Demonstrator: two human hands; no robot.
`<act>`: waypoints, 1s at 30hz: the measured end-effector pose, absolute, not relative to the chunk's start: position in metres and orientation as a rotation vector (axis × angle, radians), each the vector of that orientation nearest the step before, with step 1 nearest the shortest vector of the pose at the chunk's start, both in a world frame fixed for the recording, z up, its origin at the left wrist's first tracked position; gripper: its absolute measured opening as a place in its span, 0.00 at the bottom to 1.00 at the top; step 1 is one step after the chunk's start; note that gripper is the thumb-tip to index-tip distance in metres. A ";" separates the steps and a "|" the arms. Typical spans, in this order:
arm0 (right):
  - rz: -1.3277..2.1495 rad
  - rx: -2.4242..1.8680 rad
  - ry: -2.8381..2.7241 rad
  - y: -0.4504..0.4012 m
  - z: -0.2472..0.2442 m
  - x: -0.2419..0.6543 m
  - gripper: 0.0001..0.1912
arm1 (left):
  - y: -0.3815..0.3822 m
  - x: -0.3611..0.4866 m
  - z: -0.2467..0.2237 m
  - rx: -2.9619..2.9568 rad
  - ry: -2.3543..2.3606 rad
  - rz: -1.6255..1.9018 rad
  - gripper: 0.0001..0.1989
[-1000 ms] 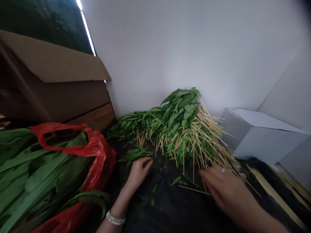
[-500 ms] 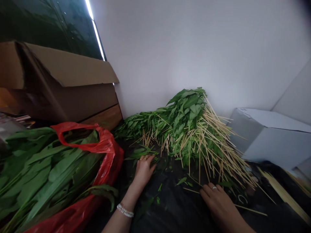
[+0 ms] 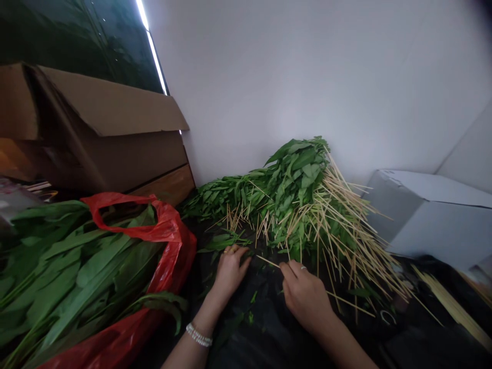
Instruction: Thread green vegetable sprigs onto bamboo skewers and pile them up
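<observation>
My right hand (image 3: pixel 305 292) is closed on a thin wooden stick (image 3: pixel 268 262), whose one end points left toward my left hand and whose other end comes out behind my palm. My left hand (image 3: pixel 231 271) rests at the near end of a few loose green leaves (image 3: pixel 221 242), fingers bent; what its fingertips hold, if anything, is hidden. Behind both hands is a heap of leafy bundles (image 3: pixel 295 174) with many sticks (image 3: pixel 349 225) poking out toward the front right.
On the left a red plastic bag (image 3: pixel 172 230) holds large leaves (image 3: pixel 88 261), with an open cardboard box (image 3: pixel 130 154) behind it. A white box (image 3: pixel 430 215) stands at the right, near a bunch of sticks (image 3: pixel 453 307). Leaf scraps dot the black sheet (image 3: pixel 269 328).
My right hand has moved left and up, bringing the stick toward my left hand. My left hand has shifted slightly to the right.
</observation>
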State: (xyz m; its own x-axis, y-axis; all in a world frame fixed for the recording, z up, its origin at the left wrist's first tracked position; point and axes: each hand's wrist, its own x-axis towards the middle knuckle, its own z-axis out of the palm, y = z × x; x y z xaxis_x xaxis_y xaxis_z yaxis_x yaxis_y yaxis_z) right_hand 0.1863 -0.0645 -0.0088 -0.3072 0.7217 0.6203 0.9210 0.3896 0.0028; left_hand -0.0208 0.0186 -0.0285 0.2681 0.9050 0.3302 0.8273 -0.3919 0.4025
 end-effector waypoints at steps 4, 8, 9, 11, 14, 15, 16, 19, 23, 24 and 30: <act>-0.473 -1.395 -2.056 -0.058 -0.023 0.187 0.14 | 0.018 -0.018 -0.029 2.419 1.694 0.610 0.17; -0.440 -1.356 -2.033 -0.062 -0.031 0.195 0.14 | 0.017 -0.017 -0.026 2.399 1.601 0.618 0.18; -0.440 -1.351 -2.025 -0.063 -0.032 0.196 0.14 | 0.017 -0.018 -0.024 2.371 1.529 0.645 0.18; -0.454 -1.349 -2.009 -0.064 -0.033 0.199 0.14 | 0.016 -0.019 -0.018 2.293 1.378 0.694 0.19; -0.500 -1.362 -2.007 -0.065 -0.033 0.203 0.13 | 0.014 -0.022 -0.009 2.196 1.293 0.776 0.18; -0.520 -1.369 -2.012 -0.065 -0.033 0.204 0.13 | 0.013 -0.022 -0.006 2.173 1.301 0.811 0.17; -0.541 -1.379 -2.016 -0.065 -0.033 0.204 0.13 | 0.013 -0.022 -0.005 2.159 1.308 0.843 0.16; -0.594 -1.420 -2.011 -0.065 -0.033 0.207 0.12 | 0.010 -0.019 -0.004 2.163 1.303 0.890 0.13; -0.604 -1.430 -2.036 -0.065 -0.035 0.209 0.10 | 0.005 -0.010 -0.012 2.274 1.268 0.741 0.07; -0.597 -1.424 -2.044 -0.065 -0.035 0.208 0.10 | 0.004 -0.008 -0.015 2.309 1.276 0.701 0.06; -0.577 -1.404 -2.021 -0.067 -0.034 0.203 0.11 | 0.004 -0.004 -0.027 2.545 1.324 0.517 0.06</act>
State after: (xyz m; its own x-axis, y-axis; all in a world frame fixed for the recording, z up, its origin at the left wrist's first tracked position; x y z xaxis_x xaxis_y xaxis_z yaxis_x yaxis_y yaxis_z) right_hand 0.2029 -0.0671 -0.0337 -0.2565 0.6752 0.6916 0.9387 0.3446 0.0117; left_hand -0.0038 0.0043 -0.0272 0.5305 0.8228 0.2041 0.7433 -0.5672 0.3547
